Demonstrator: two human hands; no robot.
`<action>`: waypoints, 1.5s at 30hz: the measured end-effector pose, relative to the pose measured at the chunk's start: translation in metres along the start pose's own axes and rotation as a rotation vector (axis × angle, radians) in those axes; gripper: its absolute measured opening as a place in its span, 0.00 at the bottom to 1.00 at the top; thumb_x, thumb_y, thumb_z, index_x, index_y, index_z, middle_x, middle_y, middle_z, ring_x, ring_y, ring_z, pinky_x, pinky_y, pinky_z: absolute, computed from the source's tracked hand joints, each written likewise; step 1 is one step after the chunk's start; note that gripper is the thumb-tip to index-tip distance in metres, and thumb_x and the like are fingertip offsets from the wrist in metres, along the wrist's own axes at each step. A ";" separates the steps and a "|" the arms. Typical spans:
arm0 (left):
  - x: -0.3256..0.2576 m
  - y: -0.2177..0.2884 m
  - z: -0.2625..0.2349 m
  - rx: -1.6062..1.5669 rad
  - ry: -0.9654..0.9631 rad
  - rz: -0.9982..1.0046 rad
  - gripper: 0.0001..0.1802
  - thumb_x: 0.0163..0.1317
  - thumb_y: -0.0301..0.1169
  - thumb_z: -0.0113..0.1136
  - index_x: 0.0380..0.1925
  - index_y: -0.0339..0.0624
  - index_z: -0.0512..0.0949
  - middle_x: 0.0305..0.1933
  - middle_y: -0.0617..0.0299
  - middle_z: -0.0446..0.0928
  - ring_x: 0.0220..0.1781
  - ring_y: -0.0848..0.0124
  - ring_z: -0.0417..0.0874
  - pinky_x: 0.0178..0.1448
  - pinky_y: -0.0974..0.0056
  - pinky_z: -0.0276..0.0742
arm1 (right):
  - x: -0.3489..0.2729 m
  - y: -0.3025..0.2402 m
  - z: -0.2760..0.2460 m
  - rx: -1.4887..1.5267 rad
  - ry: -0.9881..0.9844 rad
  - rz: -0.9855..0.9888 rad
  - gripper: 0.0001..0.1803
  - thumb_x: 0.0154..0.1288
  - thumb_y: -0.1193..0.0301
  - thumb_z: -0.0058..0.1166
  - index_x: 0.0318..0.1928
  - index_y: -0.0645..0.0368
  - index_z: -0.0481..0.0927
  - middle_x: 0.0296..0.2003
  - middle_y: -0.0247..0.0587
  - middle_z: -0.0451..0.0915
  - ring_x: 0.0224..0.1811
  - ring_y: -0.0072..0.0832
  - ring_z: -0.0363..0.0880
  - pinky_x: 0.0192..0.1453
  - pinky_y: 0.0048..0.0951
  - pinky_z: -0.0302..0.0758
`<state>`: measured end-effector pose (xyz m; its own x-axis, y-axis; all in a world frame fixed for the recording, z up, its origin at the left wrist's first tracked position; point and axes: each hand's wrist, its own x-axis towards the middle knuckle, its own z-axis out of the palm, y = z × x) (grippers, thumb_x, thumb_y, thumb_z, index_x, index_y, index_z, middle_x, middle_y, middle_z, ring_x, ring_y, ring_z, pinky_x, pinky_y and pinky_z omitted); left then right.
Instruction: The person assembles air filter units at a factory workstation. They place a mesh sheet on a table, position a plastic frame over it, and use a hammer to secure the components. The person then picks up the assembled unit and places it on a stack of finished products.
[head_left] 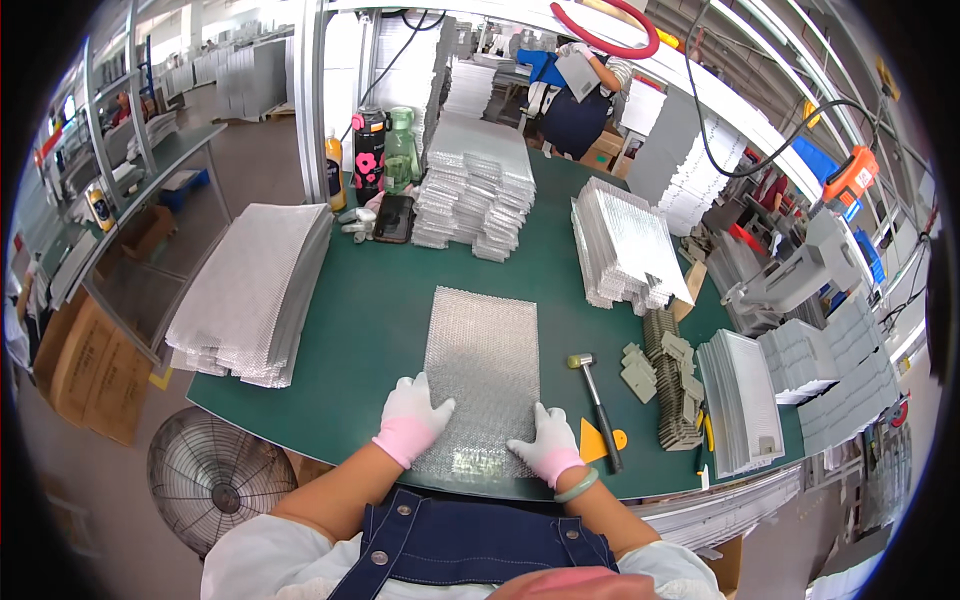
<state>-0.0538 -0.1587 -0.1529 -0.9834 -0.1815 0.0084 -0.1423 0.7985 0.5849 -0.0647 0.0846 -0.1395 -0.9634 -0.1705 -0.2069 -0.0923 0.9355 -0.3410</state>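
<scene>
A silvery rectangular sheet with a fine honeycomb-like texture (482, 350) lies flat on the green worktable in front of me. My left hand (412, 415), in a white glove with a pink cuff, rests at its left edge, thumb stretched out over the surface. At the lower right edge is my right hand (548, 440), gloved the same way, with the thumb reaching onto the sheet and the fingers extended. Neither hand is closed round anything. Right of the sheet lie a hammer (594, 405) with a black handle and a yellow-orange flat piece (596, 440).
Stacks of similar sheets stand at left (250, 280), back (480, 160) and right (630, 240). Grey-beige clips (672, 385) and a panel stack (738, 400) sit farther right. Bottles (400, 150) and a phone (394, 218) are at the back. A fan (222, 480) stands below left.
</scene>
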 end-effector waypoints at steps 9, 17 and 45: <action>-0.004 -0.028 0.019 0.368 0.080 0.510 0.38 0.62 0.49 0.60 0.66 0.37 0.66 0.68 0.39 0.65 0.73 0.48 0.62 0.76 0.43 0.51 | -0.007 0.010 0.024 -0.334 0.158 -0.363 0.34 0.63 0.58 0.55 0.67 0.60 0.67 0.64 0.57 0.67 0.70 0.51 0.60 0.73 0.58 0.53; 0.003 -0.021 0.003 0.259 -0.126 0.472 0.43 0.63 0.58 0.54 0.68 0.36 0.64 0.71 0.37 0.63 0.76 0.44 0.58 0.78 0.41 0.44 | -0.001 0.003 0.019 -0.423 0.061 -0.330 0.47 0.59 0.41 0.55 0.67 0.66 0.65 0.66 0.68 0.63 0.71 0.59 0.58 0.73 0.62 0.49; 0.014 -0.025 0.003 0.185 -0.172 0.424 0.47 0.50 0.61 0.65 0.63 0.39 0.70 0.64 0.45 0.69 0.71 0.51 0.65 0.74 0.43 0.55 | 0.006 0.005 0.026 -0.448 -0.050 -0.266 0.55 0.43 0.38 0.66 0.64 0.66 0.69 0.62 0.71 0.64 0.69 0.64 0.58 0.72 0.67 0.49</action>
<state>-0.0646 -0.1799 -0.1696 -0.9611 0.2667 0.0720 0.2726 0.8727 0.4052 -0.0645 0.0807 -0.1664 -0.8801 -0.4241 -0.2136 -0.4410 0.8968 0.0362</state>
